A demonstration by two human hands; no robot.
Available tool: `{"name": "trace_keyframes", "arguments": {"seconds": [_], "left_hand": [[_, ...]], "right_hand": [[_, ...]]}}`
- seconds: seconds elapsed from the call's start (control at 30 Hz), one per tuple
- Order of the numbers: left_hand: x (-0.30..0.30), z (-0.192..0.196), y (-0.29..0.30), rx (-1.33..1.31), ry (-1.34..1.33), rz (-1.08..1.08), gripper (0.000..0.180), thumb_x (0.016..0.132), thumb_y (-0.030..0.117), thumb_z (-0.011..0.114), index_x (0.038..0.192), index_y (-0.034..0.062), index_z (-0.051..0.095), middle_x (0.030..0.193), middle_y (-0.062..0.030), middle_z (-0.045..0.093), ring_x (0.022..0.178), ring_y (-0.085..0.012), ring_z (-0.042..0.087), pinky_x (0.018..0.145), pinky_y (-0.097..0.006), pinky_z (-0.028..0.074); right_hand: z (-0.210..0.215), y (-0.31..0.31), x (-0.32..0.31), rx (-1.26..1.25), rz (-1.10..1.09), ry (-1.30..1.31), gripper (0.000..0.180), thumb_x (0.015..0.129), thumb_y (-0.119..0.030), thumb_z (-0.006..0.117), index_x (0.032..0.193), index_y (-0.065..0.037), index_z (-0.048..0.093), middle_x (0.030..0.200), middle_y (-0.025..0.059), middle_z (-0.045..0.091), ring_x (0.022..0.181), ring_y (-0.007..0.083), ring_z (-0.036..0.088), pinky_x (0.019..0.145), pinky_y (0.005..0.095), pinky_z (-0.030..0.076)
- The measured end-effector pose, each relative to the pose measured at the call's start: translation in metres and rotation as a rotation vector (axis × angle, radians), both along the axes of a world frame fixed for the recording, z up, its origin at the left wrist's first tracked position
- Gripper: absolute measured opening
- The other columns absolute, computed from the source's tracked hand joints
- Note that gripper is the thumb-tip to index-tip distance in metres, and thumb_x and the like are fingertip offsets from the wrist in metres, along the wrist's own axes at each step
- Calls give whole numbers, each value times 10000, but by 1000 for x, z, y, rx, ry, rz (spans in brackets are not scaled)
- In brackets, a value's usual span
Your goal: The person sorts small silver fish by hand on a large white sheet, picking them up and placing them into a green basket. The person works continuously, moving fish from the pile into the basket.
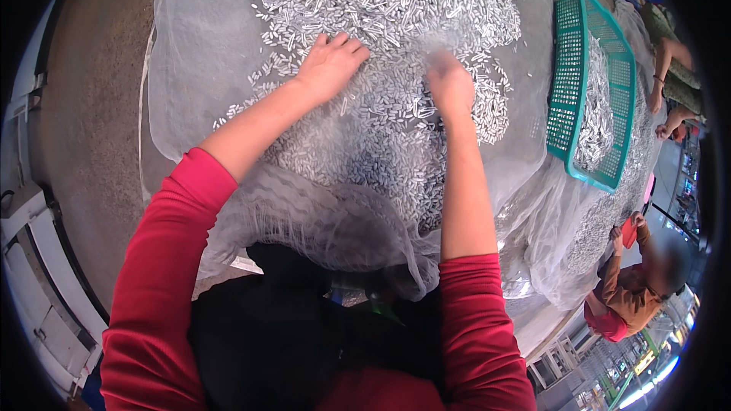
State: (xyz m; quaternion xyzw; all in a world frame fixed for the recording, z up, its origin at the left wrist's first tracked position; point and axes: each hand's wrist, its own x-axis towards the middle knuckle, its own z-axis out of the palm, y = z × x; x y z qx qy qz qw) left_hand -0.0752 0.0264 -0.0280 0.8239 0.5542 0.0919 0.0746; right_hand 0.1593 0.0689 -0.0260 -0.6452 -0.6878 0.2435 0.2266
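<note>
A large spread of small silvery rod-shaped pieces (365,0) lies on a pale sheer mesh cloth (202,61). My left hand (333,68) rests at the near side of the thickest heap, fingers apart and touching the pieces, with nothing seen in its grip. To its right, my right hand (453,87) is over the pieces; its fingers are smeared by motion, so whether they hold anything cannot be made out. Between my forearms the pieces form a thinner, partly blurred layer reaching toward me. Gathered mesh (304,213) bunches along the near edge.
A green plastic basket (567,76) holding more silvery pieces stands to the right. Beyond it are another person's bare arms (666,68) and a person in a brown top (636,293) holding something red (628,234). White metal frames (53,274) stand at far left.
</note>
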Motion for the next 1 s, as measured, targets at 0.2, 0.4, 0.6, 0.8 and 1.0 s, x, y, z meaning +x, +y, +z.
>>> {"name": "trace_keyframes", "arguments": {"seconds": [0.2,0.4,0.6,0.8,1.0], "left_hand": [[-9,-2,6,-43,-187,50,223,817,75,570,1024,130,632,948,-45,597,951,-228,571,841,-410,447],[-25,17,25,-836,-1116,479,201,869,98,561,1047,40,633,1012,-58,627,846,-152,626,758,-307,530],[-39,28,28,-1043,-1498,511,148,859,99,551,998,46,554,900,-38,582,841,-151,604,743,-333,535],[-24,21,30,-400,-769,409,101,834,128,603,899,51,612,803,-43,602,740,-192,607,660,-335,491],[1,13,43,197,-393,217,121,826,166,651,895,68,637,814,-88,611,686,-262,591,631,-356,478]], "right_hand": [[13,-2,23,-516,-374,1203,189,796,-49,547,966,-13,623,758,45,580,695,132,575,611,275,486],[-18,34,5,114,138,95,240,742,-150,713,956,-68,641,768,35,584,692,138,565,642,294,465],[-20,29,14,-246,-105,650,169,758,-167,724,867,-58,657,708,21,581,643,125,523,621,281,444],[-16,22,-5,-55,-58,408,171,745,-205,745,835,-75,683,737,56,633,671,169,584,659,300,476],[-5,16,-57,-212,-20,-81,271,738,-364,736,873,-130,720,839,142,695,803,306,664,726,389,513]]}}
